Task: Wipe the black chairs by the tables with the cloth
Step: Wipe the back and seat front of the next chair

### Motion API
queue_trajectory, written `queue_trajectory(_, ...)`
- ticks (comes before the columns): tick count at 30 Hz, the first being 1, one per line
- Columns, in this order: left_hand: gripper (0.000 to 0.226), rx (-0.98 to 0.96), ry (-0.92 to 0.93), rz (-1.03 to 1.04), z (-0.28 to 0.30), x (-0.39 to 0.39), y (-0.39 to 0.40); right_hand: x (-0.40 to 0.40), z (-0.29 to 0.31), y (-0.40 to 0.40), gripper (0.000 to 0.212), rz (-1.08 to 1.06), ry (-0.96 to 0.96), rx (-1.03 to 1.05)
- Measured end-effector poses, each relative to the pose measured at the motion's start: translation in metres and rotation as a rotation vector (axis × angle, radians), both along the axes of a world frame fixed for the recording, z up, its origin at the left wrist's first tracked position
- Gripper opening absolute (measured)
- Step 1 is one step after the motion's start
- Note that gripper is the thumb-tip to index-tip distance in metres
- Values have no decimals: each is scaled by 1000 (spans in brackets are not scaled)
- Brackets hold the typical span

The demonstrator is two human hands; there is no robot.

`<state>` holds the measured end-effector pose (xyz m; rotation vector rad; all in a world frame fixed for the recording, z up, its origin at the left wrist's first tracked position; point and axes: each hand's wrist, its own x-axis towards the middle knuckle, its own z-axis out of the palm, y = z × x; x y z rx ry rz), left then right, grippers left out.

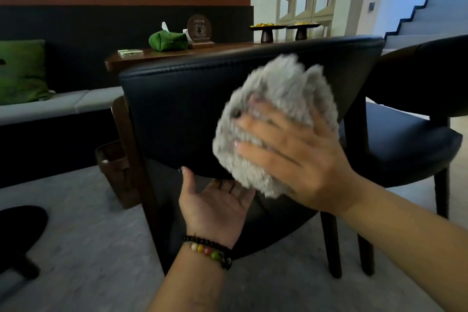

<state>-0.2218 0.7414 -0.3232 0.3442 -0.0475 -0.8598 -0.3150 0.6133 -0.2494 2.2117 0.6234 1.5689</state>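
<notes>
- Head view looks at the back of a black chair (177, 109) drawn up to a wooden table (152, 54); its padded backrest fills the middle of the picture and its dark wooden legs stand on a grey floor (88, 248)
- right hand (296, 157) presses a fluffy grey cloth (273, 99) flat against the outer face of the backrest, towards its right part; the fingers lie spread and fairly straight over the cloth, not curled round it; the cloth is blurred at its edges
- left hand (217, 200) is held palm up just under the lower edge of the backrest, below the cloth; its thumb touches that edge, the fingers are relaxed and released, gripping nothing; a beaded bracelet (210, 251) sits on the wrist
- second black chair (415, 134) stands to the right, its seat showing, close beside the first
- on the table: a green pouch (168, 42) with white tissue sticking out, a round dark sign (200, 29) on a base, a small pale green box (130, 52), and two dark footed dishes (267, 30) with yellow contents further back
- to the left a bench with grey seat pads (58, 105) and a green cushion (21, 71); a dark bin (114, 167) stands beside the chair's leg; a staircase (430, 5) rises at far right
</notes>
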Motion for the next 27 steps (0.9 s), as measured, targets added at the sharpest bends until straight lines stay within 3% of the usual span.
queue_trajectory(3, 97, 61, 37, 58, -1, 1, -1, 15, 10, 6, 26, 11, -81, 130)
queue_trajectory(9, 97, 25, -69, -16, -7, 3, 0, 10, -29, -3, 24, -81, -20, 106)
queue_trajectory(13, 115, -7, -72, -12, -4, 2, 0, 5, -13, -10, 29, 27, -52, 170)
queue_trajectory(15, 111, 37, -94, 10, -2, 2, -3, 0, 0, -26, 34, 11, -130, 246)
queue_trajectory(19, 87, 129, -169, 55, -2, 1, -9, 2, -1, -46, 42, -13, -361, 594)
queue_trajectory(21, 85, 140, -176, 70, 0, -1, -9, 5, -2, -51, 48, 74, -436, 951)
queue_trajectory(24, 83, 143, -190, 66, 2, -4, -5, 12, -2, -49, 38, 104, -526, 1493)
queue_trajectory(25, 82, 149, -198, 64, 3, -5, -4, 12, -8, -39, 38, 95, -519, 1504)
queue_trajectory(27, 81, 160, -230, 63, 3, -4, -4, 11, -28, -9, 45, 74, -431, 1296)
